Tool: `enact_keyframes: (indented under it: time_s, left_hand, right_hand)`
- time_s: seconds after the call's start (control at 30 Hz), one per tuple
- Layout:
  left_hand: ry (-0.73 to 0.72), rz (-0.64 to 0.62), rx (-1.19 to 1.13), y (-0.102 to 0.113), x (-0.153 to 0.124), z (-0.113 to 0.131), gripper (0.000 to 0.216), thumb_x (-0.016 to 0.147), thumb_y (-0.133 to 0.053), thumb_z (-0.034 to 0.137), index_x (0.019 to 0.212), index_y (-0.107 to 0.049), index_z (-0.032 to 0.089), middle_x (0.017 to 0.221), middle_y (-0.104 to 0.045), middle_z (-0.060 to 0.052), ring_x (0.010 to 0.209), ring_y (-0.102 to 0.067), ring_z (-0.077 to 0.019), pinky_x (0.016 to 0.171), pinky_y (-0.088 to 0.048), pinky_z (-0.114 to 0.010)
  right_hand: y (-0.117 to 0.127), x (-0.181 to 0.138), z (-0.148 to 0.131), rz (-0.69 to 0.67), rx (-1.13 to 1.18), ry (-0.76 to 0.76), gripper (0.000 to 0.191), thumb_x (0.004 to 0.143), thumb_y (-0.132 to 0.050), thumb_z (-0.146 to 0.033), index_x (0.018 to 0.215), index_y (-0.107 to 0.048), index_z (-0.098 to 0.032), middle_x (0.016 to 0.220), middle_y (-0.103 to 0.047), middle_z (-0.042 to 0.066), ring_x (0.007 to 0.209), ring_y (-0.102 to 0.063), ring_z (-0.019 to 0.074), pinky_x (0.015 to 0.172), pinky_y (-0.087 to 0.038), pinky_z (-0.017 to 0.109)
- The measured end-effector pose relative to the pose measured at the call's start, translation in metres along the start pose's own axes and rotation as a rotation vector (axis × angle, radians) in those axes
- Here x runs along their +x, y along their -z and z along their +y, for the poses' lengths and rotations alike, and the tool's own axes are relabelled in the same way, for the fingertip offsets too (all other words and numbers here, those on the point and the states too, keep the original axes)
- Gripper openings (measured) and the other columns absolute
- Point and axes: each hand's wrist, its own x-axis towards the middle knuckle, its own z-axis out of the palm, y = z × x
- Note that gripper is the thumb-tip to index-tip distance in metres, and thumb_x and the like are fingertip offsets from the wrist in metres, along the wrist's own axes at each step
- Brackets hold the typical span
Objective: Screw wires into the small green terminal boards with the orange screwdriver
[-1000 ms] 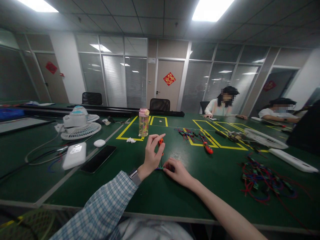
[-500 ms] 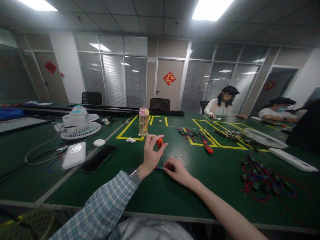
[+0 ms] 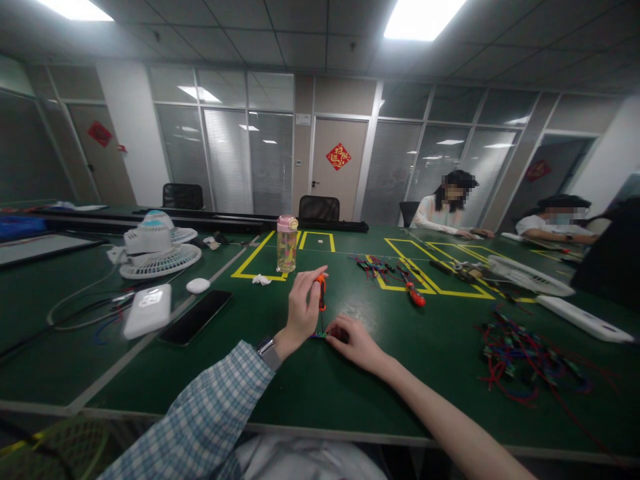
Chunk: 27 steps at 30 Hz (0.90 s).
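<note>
My left hand point(image 3: 302, 310) is raised over the green table point(image 3: 310, 387), fingers pinched round the red-orange handle of a small screwdriver point(image 3: 321, 293) that stands upright. Its tip points down at a small wired connector point(image 3: 320, 335) on the table. My right hand point(image 3: 354, 341) lies just right of it, fingers closed and pressing that connector down. A checked sleeve and a watch cover my left forearm.
A pink-capped bottle point(image 3: 287, 243) stands behind my hands. At left lie a black phone point(image 3: 196, 317), a white power bank point(image 3: 148, 310), a white mouse point(image 3: 198, 285) and a fan point(image 3: 156, 251). A wire tangle point(image 3: 530, 363) lies right; a second red screwdriver point(image 3: 415, 293) sits mid-table. Two people sit far right.
My left fingers have shifted their grip round the screwdriver handle, as in twirling it. My right hand stays on the connector.
</note>
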Motion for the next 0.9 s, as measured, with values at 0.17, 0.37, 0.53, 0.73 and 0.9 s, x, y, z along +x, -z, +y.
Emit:
enact_keyframes:
  time_s: [0.17,0.37,0.53,0.73,0.9]
  left_hand:
    - [-0.027,0.038,0.071,0.0003,0.0006,-0.0003,0.027,0.091,-0.054,0.032,0.114,-0.062,0.023,0.101,-0.054,-0.006,0.097,-0.054,-0.0183,0.086,-0.045,-0.033]
    - [-0.015,0.043,0.109,-0.0006,0.0008,-0.001,0.028,0.095,-0.044,0.026,0.117,-0.06,0.022,0.094,-0.058,-0.005,0.09,-0.054,-0.0172,0.083,-0.044,-0.032]
    - [-0.022,0.02,0.123,0.0014,0.002,0.0002,0.031,0.098,-0.036,0.023,0.119,-0.059,0.021,0.102,-0.065,-0.006,0.099,-0.055,-0.0187,0.091,-0.039,-0.036]
    - [-0.017,0.072,0.246,0.0024,0.0021,0.0014,0.026,0.088,-0.058,0.036,0.111,-0.065,0.026,0.096,-0.058,-0.004,0.095,-0.053,-0.0195,0.09,-0.039,-0.036]
    - [-0.005,0.073,0.237,0.0008,0.0023,-0.001,0.026,0.089,-0.057,0.034,0.113,-0.064,0.025,0.089,-0.059,-0.004,0.089,-0.053,-0.019,0.086,-0.039,-0.035]
  right_hand:
    - [-0.0002,0.0005,0.0004,0.004,-0.012,0.002,0.01,0.075,-0.06,-0.007,0.079,-0.063,-0.015,0.073,-0.054,-0.001,0.062,-0.049,0.0114,0.058,-0.038,0.022]
    - [-0.0018,-0.0001,0.0026,0.006,0.002,0.005,0.008,0.076,-0.059,-0.008,0.079,-0.062,-0.015,0.072,-0.052,-0.001,0.062,-0.049,0.0114,0.058,-0.039,0.022]
    - [-0.0017,-0.0008,0.003,0.002,0.012,0.012,0.008,0.077,-0.06,-0.008,0.08,-0.063,-0.015,0.073,-0.053,-0.001,0.063,-0.049,0.0114,0.058,-0.039,0.022]
    - [-0.0001,-0.0004,0.0001,-0.011,0.0,-0.009,0.008,0.077,-0.06,-0.008,0.08,-0.063,-0.015,0.073,-0.053,-0.001,0.062,-0.049,0.0113,0.058,-0.039,0.022]
    - [0.0007,-0.0005,-0.0013,0.0,-0.013,-0.004,0.008,0.077,-0.06,-0.007,0.079,-0.062,-0.015,0.073,-0.052,-0.001,0.063,-0.05,0.0117,0.059,-0.039,0.022]
